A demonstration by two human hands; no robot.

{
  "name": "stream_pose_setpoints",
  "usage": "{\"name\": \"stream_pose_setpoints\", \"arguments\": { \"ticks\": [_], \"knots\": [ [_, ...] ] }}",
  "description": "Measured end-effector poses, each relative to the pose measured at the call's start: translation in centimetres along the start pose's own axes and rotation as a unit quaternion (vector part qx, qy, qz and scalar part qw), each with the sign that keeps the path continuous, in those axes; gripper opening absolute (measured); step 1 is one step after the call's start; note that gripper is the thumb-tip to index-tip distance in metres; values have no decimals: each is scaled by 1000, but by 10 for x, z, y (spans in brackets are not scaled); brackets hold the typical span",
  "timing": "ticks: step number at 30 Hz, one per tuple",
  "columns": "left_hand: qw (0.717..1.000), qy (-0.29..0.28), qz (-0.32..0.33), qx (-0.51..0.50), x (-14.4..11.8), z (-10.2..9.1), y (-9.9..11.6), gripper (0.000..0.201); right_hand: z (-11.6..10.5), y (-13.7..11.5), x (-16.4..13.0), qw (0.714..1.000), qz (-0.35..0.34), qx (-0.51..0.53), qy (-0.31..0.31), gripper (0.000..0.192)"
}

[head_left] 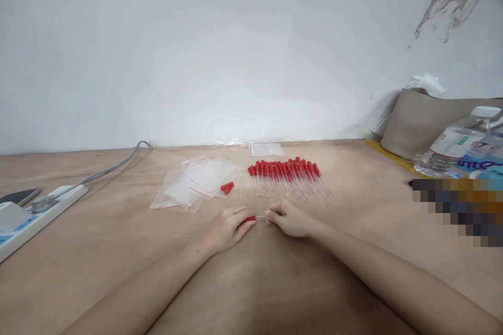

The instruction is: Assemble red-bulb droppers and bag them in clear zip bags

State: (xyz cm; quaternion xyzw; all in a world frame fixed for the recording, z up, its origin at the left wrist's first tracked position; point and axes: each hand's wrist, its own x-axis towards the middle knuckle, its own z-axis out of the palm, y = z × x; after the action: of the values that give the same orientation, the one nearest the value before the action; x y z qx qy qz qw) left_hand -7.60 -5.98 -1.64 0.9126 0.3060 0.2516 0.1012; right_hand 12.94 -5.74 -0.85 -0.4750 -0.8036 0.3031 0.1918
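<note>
My left hand pinches the red rubber bulb of a glass dropper, and my right hand pinches the clear glass tube at the other end. Both hands rest low on the wooden table, holding the one dropper level between them. Just beyond lies a row of several assembled droppers with red bulbs pointing away from me. Two loose red bulbs lie to the left of that row, next to a pile of small clear zip bags.
A white power strip with a grey cable lies at the left edge, a dark phone beside it. Plastic water bottles and a brown bag stand at the right by the wall. Another clear bag lies at the back.
</note>
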Motion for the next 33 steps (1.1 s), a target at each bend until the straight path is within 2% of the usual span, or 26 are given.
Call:
{"name": "stream_pose_setpoints", "arguments": {
  "ticks": [3,7,10,13,15,17,19,22,25,28,33],
  "knots": [
    [1000,-5,4,6,1,0,-1,22,-3,-3,-1,1000,-2,-10,-6,30],
    [1000,13,11,21,4,-7,-2,19,-11,-13,-6,997,-63,-43,4,25],
    [995,74,10,60,7,-17,-10,20,-19,-21,-10,998,-63,-28,-16,20],
    [980,156,-31,116,6,-25,-28,30,-33,-17,-8,998,13,47,-34,22],
    [966,196,-73,151,5,-26,-43,27,-46,-7,-1,994,67,85,15,23],
    [954,214,-109,179,4,-26,-57,23,-60,6,9,984,118,66,120,23],
    [947,210,-132,203,4,-23,-68,22,-71,18,21,965,156,11,209,23],
    [949,183,-137,218,5,-19,-75,25,-78,30,35,939,203,-87,263,27],
    [958,165,-121,200,6,-16,-77,27,-74,38,41,923,235,-151,264,28],
    [968,146,-114,168,7,-17,-76,28,-68,43,42,919,243,-173,256,26],
    [972,135,-140,131,8,-19,-70,27,-67,40,38,916,247,-190,253,30]
  ]
}}
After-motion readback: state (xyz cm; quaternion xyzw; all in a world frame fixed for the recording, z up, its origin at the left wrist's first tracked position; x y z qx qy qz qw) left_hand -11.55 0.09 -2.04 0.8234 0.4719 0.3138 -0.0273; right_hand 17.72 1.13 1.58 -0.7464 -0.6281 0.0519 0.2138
